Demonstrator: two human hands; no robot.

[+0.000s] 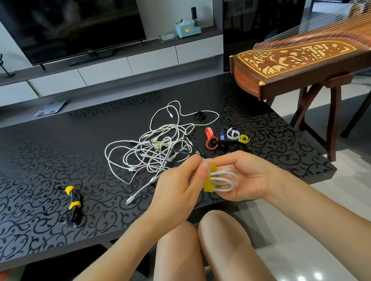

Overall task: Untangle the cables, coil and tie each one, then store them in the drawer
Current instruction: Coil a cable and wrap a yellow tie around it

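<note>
While the left hand (176, 185) pinches the yellow tie (209, 186) and the right hand (247, 174) grips the white cable coil (225, 179) over the table (26, 164), a slack wrap could let loops spring loose.

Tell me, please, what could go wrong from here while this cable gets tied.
The white coil rests loosely in the right hand; its loops could spring apart if the yellow tie slips from the left hand before fastening. A strand from the tangled white cables runs under the left hand and might get caught in the wrap.
</note>
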